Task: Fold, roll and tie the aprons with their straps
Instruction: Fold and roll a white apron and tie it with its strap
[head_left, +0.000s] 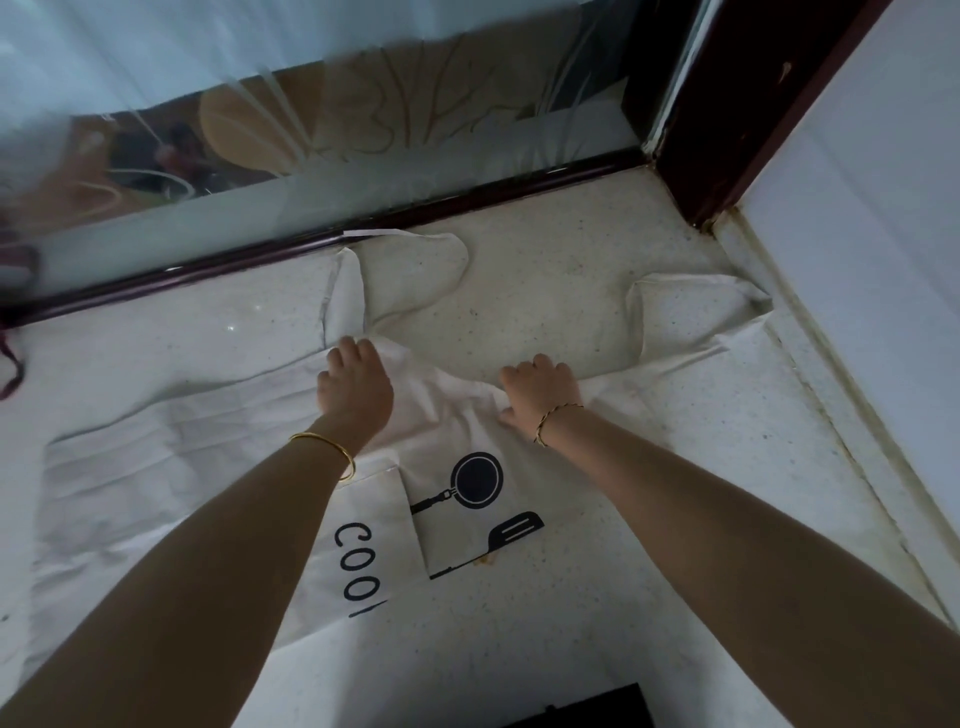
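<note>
Apron (156, 467) (pan, spatula print) on speckled surface (675, 441) | left hand (355, 387) grips it | right hand (540, 392) grips it

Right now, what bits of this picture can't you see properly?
All in the head view:
- The printed word on the apron stops after "COO"; the cloth's folded edge hides the rest.
- The left hand and right hand curl their fingertips into the cloth, out of sight.
- The dark object is cut off by the bottom edge.
- The reflection in the glass is too blurred.

Bare forearms (208, 571) — plain gold bangle (332, 451) on the left, twisted gold-and-dark bracelet (553, 418) on the right.
</note>
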